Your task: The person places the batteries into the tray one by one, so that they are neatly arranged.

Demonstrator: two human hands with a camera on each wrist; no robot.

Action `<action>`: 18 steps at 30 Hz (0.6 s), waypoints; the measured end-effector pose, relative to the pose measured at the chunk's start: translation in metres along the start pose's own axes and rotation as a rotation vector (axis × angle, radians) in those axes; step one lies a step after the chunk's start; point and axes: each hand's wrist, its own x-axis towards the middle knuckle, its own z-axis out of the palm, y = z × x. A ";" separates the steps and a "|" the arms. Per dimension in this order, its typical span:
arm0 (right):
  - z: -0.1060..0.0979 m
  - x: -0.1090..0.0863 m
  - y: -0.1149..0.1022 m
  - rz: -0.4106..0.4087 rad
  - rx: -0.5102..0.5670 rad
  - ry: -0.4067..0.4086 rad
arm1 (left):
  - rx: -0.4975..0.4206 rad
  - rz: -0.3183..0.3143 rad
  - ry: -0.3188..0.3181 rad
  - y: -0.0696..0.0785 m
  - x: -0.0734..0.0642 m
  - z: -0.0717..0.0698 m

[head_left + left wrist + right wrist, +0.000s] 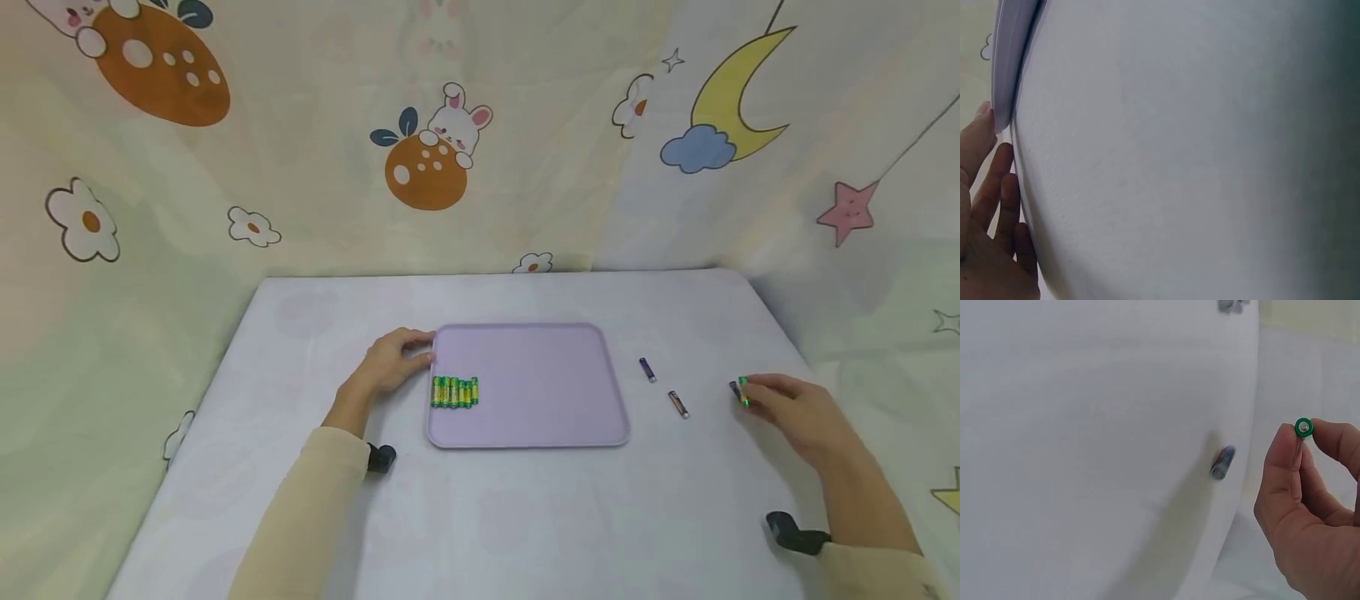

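My right hand pinches a green battery between thumb and fingertip, its end facing the camera in the right wrist view. Just past it, a dark battery lies on the table, partly covered by the green one in the head view. On the left, my left hand touches the left rim of a light purple tray, its fingers fairly straight. Several green-and-yellow batteries stand side by side in a row along the tray's left part.
Between the tray and my right hand lie two more batteries, a dark one and one with a reddish-brown body. A white cloth covers the table. Printed curtains hang behind and at both sides.
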 end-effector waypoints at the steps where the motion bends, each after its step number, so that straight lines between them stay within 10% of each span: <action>1: 0.002 0.000 -0.003 -0.013 0.073 -0.017 | 0.001 0.001 -0.002 0.000 0.001 0.001; 5: 0.023 0.004 -0.015 -0.035 0.235 -0.072 | 0.009 0.004 0.004 0.000 0.002 0.000; 18: 0.144 0.032 -0.060 -0.029 0.171 -0.189 | 0.001 0.002 0.000 0.002 0.000 0.000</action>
